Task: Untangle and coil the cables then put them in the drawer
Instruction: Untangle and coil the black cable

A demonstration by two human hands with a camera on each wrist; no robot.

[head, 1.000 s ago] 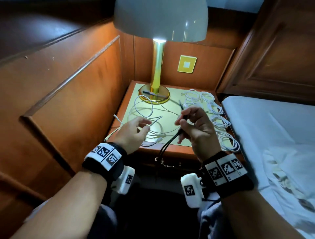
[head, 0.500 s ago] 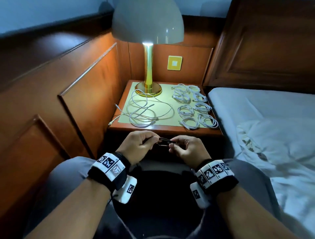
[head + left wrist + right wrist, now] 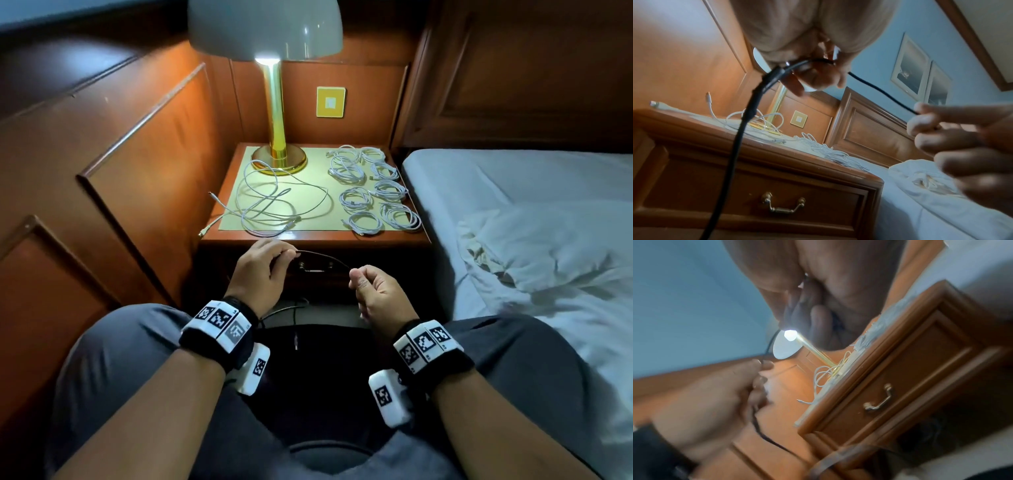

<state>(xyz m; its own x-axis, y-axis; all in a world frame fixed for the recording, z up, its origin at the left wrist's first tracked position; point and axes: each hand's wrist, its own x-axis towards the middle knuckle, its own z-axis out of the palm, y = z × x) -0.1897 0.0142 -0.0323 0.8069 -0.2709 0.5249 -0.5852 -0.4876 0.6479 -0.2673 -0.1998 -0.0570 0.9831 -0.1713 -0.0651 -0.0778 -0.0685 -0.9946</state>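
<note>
On the nightstand surface, white coils lie right of a loose white cable. The left wrist view alone shows the shut drawer. Below, left hand and right hand each pinch the black cable, both grips closed on it.

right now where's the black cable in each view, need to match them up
Head: the black cable spans centre frame between the left hand and right hand, below the nightstand edge.
Left wrist: it runs from upper centre, one strand down the left, one right to the other hand's fingers.
Right wrist: blurred, a thin dark line at left centre.
Shared landmark: the brass drawer handle.
</note>
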